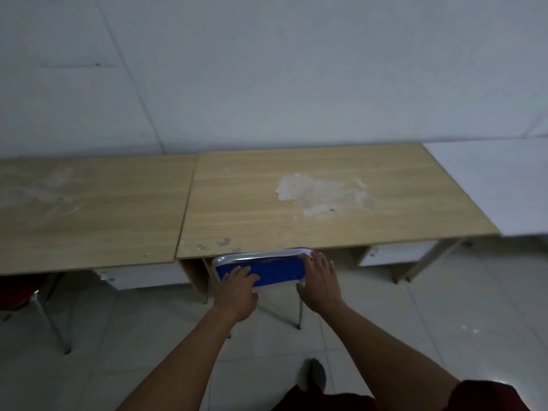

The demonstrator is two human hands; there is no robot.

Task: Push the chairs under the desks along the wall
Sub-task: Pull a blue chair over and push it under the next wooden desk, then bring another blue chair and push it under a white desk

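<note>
worn wood-grain desk point(326, 209), chrome-framed chair point(264, 266)

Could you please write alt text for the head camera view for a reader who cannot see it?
Both hands, left hand and right hand, rest on the blue chair back, at the front edge of a wooden desk along a white wall. A red chair sits under the neighbouring desk.

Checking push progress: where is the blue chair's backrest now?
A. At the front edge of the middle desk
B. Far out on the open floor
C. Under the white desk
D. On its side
A: the blue chair backrest meets the middle desk front edge, with both hands on it.
</note>
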